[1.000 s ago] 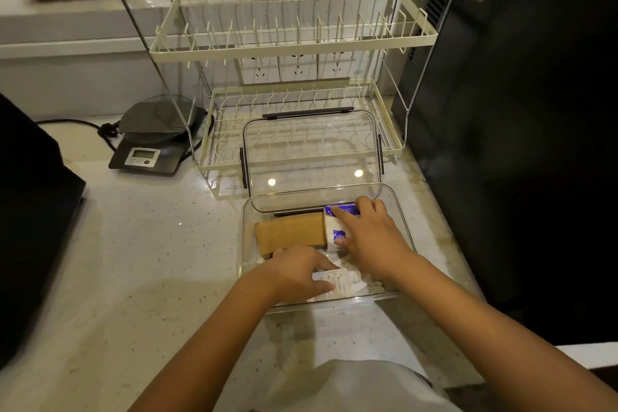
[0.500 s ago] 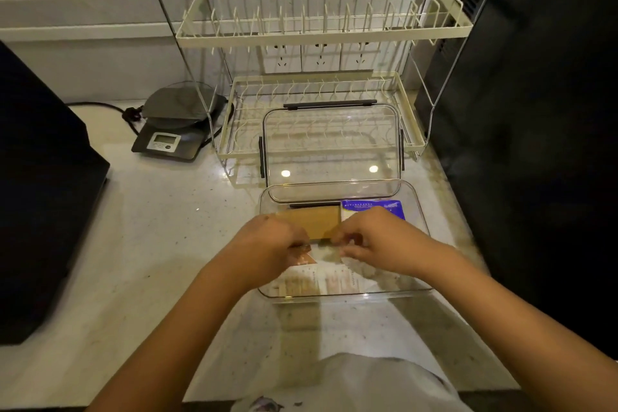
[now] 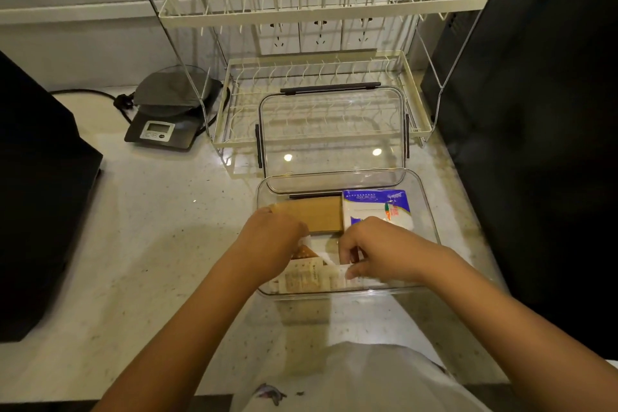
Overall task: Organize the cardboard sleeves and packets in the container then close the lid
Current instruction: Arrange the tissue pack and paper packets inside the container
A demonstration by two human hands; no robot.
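Note:
A clear plastic container (image 3: 426, 207) sits on the counter with its clear lid (image 3: 332, 134) standing open behind it. Inside, brown cardboard sleeves (image 3: 319, 212) lie at the back left and a blue-and-white tissue packet (image 3: 374, 206) at the back right. Several small printed packets (image 3: 306, 273) lie in the front half. My left hand (image 3: 271, 246) is inside the container, fingers pinching the packets' left end. My right hand (image 3: 381, 249) pinches a white packet at the front right.
A cream two-tier dish rack (image 3: 321, 7) stands right behind the lid. A grey kitchen scale (image 3: 167, 114) with a cord is at the back left. Dark appliances flank the counter: one on the left (image 3: 36, 191), a tall one on the right (image 3: 541, 130).
My right hand has left the tissue packet and come forward to the small packets. My left hand shifted back and left over them. The camera has moved closer.

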